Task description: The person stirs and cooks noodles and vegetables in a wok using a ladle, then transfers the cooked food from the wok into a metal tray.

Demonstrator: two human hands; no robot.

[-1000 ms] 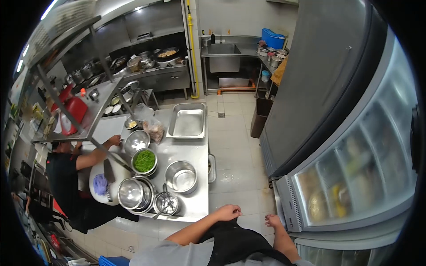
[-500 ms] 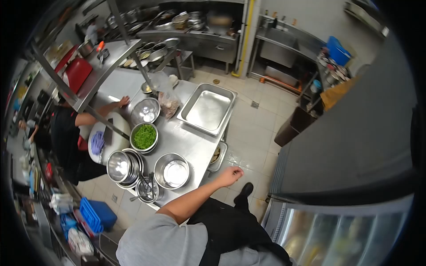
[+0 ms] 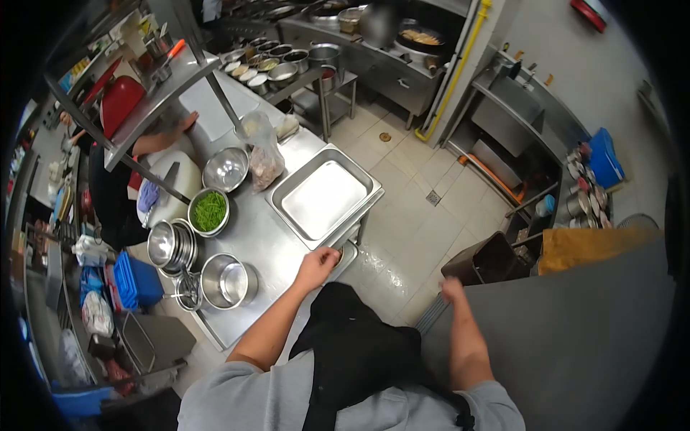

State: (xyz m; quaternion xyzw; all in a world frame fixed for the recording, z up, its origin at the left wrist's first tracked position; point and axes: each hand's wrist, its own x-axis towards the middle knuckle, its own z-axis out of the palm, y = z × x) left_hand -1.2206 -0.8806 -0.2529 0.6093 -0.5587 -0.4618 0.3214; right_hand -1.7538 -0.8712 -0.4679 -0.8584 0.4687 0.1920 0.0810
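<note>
My left hand hangs over the edge of the steel table, its fingers curled in and nothing showing in them. Just beyond it lies a deep rectangular steel pan with a bare bottom. My right hand is held out in front of the tall grey cabinet, slightly blurred, with the fingers folded; I cannot tell if it touches the cabinet. To the left on the table stand a steel pot, a bowl of chopped greens, stacked steel bowls and a plastic bag of food.
Across the table a person in black works beside a round white board. A brown bin stands ahead on the right, near a steel sink. Wet tiled floor runs between table and cabinet. Woks sit at the back.
My view has shifted forward and turned right along the table. My left hand now lies closer to the rectangular pan, and my right hand has come into view.
</note>
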